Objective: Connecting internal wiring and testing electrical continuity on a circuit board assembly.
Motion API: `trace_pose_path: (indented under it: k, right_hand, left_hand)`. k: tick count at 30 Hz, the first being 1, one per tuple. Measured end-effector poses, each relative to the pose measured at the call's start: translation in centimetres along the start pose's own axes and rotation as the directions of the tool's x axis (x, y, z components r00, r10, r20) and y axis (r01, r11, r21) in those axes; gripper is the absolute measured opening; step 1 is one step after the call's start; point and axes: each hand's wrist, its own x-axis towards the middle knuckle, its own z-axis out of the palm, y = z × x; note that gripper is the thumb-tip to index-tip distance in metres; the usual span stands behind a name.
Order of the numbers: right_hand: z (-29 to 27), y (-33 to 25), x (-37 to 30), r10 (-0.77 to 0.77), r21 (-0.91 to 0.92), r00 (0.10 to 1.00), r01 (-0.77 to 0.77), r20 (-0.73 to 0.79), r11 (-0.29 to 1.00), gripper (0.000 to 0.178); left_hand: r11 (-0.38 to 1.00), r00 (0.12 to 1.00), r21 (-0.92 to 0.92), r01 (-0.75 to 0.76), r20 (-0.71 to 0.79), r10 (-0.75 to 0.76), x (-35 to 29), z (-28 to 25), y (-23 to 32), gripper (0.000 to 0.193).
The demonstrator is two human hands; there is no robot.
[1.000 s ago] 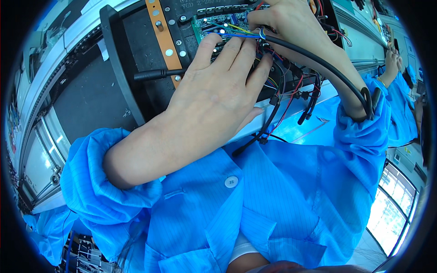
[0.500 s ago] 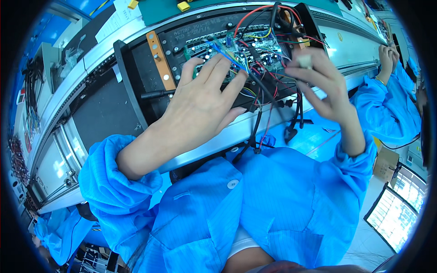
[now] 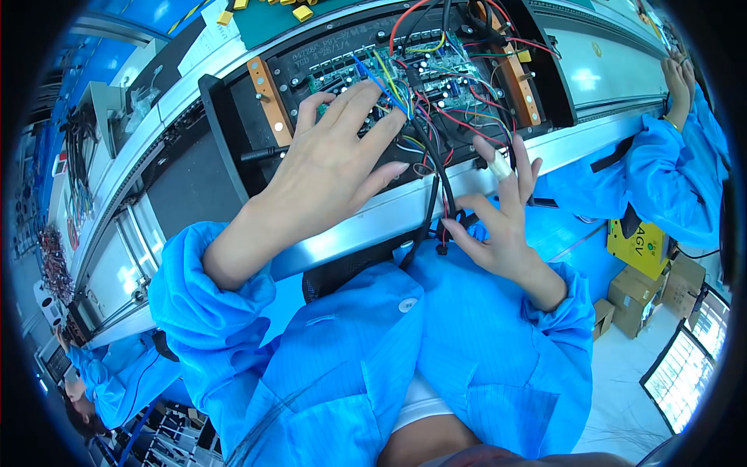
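Observation:
An open black chassis point(image 3: 233, 148) lies on the conveyor line, with a green circuit board point(image 3: 436, 74) and many coloured wires inside. My left hand point(image 3: 334, 167) rests flat on the board's left part, fingers spread and holding nothing. Black cables point(image 3: 430, 204) run from the board down over the front rail. Below that rail, my right hand point(image 3: 506, 226) pinches the black cable end point(image 3: 457, 220) between thumb and forefinger. The other fingers point up, and one has white tape point(image 3: 502, 165) on it.
Orange brackets point(image 3: 267, 95) flank the board. A silver rail point(image 3: 366, 222) runs along the chassis front. A co-worker in blue sleeves point(image 3: 669, 163) works at the right, another person point(image 3: 109, 377) at lower left. Cardboard boxes point(image 3: 638, 296) and a yellow box point(image 3: 642, 245) sit on the floor.
My right hand has come down from the wiring on the board to the front rail, taking the black cable end with it. My left hand has stayed on the board.

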Motion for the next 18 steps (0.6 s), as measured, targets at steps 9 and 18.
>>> trace_pose_path:
  k: [9, 18]
  right_hand:
    - [-3.4, -1.1, 2.7, 0.123, 0.372, 0.989, -0.145, 0.082, 0.917, 0.006]
    - [-3.0, -2.9, 4.2, 0.148, 0.801, 0.794, -0.598, 0.59, 0.016, 0.008]
  left_hand:
    - [0.989, 0.892, 0.098, -0.114, -0.428, 0.145, -1.0, -1.2, 2.2, 0.036]
    - [0.984, 0.911, -0.127, -0.123, -0.409, 0.061, -1.9, -1.1, 4.1, 0.039]
